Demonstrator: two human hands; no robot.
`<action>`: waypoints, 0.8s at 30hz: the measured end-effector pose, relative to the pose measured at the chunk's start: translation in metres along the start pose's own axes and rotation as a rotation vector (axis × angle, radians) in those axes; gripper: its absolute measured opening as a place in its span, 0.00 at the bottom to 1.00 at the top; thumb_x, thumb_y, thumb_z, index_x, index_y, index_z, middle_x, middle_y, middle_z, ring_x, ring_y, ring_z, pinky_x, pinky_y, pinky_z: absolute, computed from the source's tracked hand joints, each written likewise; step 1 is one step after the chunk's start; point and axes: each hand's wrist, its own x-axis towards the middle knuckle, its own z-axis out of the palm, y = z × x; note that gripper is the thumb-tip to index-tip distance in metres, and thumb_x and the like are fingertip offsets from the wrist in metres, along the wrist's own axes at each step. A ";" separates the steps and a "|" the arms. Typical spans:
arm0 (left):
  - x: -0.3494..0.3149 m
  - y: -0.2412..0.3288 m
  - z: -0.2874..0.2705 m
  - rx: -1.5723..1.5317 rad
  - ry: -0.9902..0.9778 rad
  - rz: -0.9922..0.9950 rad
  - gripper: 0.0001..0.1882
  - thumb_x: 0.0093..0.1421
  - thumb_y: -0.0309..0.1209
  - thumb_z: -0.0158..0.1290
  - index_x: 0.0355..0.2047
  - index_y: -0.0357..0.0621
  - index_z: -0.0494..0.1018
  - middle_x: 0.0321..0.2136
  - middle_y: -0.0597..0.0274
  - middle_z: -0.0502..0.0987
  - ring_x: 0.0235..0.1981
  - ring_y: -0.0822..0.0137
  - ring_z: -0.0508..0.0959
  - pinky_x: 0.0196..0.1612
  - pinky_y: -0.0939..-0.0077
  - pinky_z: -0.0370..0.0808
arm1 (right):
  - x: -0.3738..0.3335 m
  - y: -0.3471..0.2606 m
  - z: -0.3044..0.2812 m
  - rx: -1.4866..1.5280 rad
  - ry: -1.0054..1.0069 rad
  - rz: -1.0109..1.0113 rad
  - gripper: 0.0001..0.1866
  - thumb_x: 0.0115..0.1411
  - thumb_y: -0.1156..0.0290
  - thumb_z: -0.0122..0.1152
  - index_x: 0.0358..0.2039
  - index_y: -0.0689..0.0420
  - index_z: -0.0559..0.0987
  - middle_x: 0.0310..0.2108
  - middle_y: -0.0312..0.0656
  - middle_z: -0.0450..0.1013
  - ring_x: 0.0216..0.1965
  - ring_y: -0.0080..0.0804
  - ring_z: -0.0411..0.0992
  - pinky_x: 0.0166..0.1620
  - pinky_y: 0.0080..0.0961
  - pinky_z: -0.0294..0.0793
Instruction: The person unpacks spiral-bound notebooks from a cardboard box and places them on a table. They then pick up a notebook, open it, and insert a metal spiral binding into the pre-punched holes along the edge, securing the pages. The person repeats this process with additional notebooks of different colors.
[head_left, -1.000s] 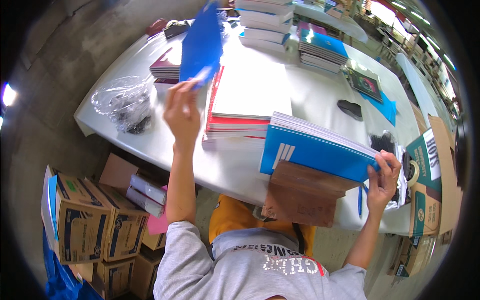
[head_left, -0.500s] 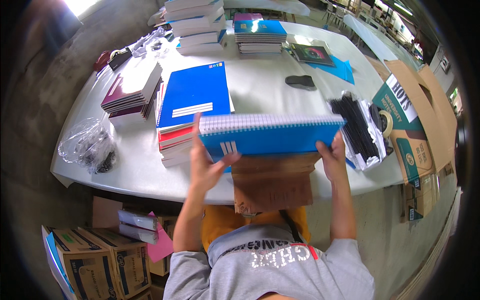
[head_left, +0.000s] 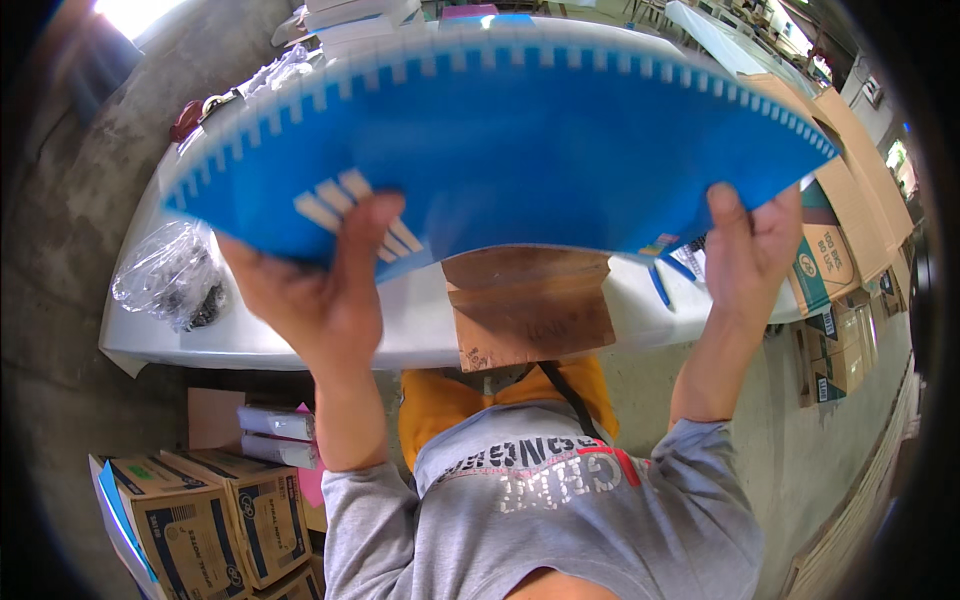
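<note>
A blue spiral notebook (head_left: 540, 150) is held up close to the camera, its punched edge along the top and slightly blurred. My left hand (head_left: 320, 280) grips its lower left part, thumb lying on the cover by the white label lines. At the lower right, my right hand (head_left: 750, 235) holds it with the thumb on the cover. Below it, a brown cardboard piece (head_left: 535, 320) projects over the table's front edge. A blue-handled tool (head_left: 672, 275) lies on the table near my right hand. The notebook hides most of the tabletop.
Clear plastic bag (head_left: 170, 285) on the left of the white-covered table (head_left: 270, 335). Stacked books (head_left: 360, 20) stand at the back left. An open carton (head_left: 850, 190) is at the right, with more boxes (head_left: 190, 520) on the floor at lower left.
Both hands have raised the notebook from above the table toward the camera and tilted it, so its blue cover now faces me. My hands have moved farther apart.
</note>
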 end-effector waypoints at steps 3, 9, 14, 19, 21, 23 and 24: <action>-0.054 -0.008 -0.010 -0.121 -0.026 -0.091 0.28 0.48 0.20 0.61 0.47 0.34 0.60 0.38 0.57 0.72 0.37 0.70 0.73 0.42 0.76 0.71 | -0.045 0.008 -0.021 -0.034 -0.093 0.298 0.26 0.54 0.74 0.62 0.50 0.64 0.62 0.38 0.45 0.72 0.32 0.27 0.73 0.27 0.18 0.75; -0.160 -0.067 -0.027 0.093 -0.211 -0.509 0.28 0.46 0.21 0.64 0.45 0.33 0.62 0.35 0.58 0.74 0.34 0.72 0.74 0.38 0.77 0.73 | -0.165 0.095 -0.043 0.029 -0.297 0.624 0.29 0.55 0.77 0.60 0.54 0.62 0.57 0.44 0.43 0.66 0.46 0.27 0.66 0.49 0.25 0.67; -0.170 -0.070 -0.026 0.020 -0.222 -0.558 0.25 0.45 0.23 0.65 0.40 0.33 0.65 0.31 0.57 0.77 0.31 0.69 0.76 0.36 0.76 0.74 | -0.174 0.082 -0.031 0.011 -0.186 0.661 0.25 0.58 0.79 0.55 0.53 0.63 0.58 0.44 0.43 0.65 0.45 0.28 0.65 0.48 0.25 0.66; -0.177 -0.086 -0.036 0.156 -0.400 -0.552 0.28 0.47 0.21 0.62 0.46 0.35 0.59 0.35 0.56 0.74 0.35 0.69 0.75 0.38 0.76 0.73 | -0.184 0.111 -0.039 -0.245 -0.246 0.461 0.20 0.59 0.76 0.54 0.50 0.65 0.60 0.42 0.48 0.66 0.42 0.30 0.67 0.44 0.25 0.67; -0.180 -0.085 -0.040 0.168 -0.447 -0.609 0.29 0.48 0.19 0.61 0.47 0.35 0.57 0.36 0.56 0.73 0.35 0.69 0.74 0.38 0.76 0.73 | -0.192 0.120 -0.045 -0.305 -0.263 0.485 0.19 0.59 0.76 0.54 0.48 0.64 0.61 0.39 0.49 0.67 0.39 0.32 0.68 0.43 0.26 0.67; -0.183 -0.093 -0.047 0.183 -0.472 -0.721 0.29 0.49 0.20 0.60 0.47 0.35 0.57 0.36 0.55 0.73 0.34 0.69 0.74 0.35 0.75 0.73 | -0.193 0.121 -0.050 -0.382 -0.312 0.492 0.18 0.59 0.75 0.54 0.47 0.64 0.61 0.37 0.49 0.68 0.37 0.34 0.69 0.41 0.26 0.68; -0.181 -0.094 -0.051 0.218 -0.518 -0.630 0.28 0.50 0.19 0.59 0.48 0.35 0.57 0.35 0.55 0.73 0.32 0.69 0.75 0.33 0.76 0.73 | -0.190 0.118 -0.051 -0.429 -0.352 0.486 0.17 0.59 0.75 0.54 0.47 0.64 0.61 0.35 0.48 0.68 0.36 0.35 0.69 0.41 0.27 0.68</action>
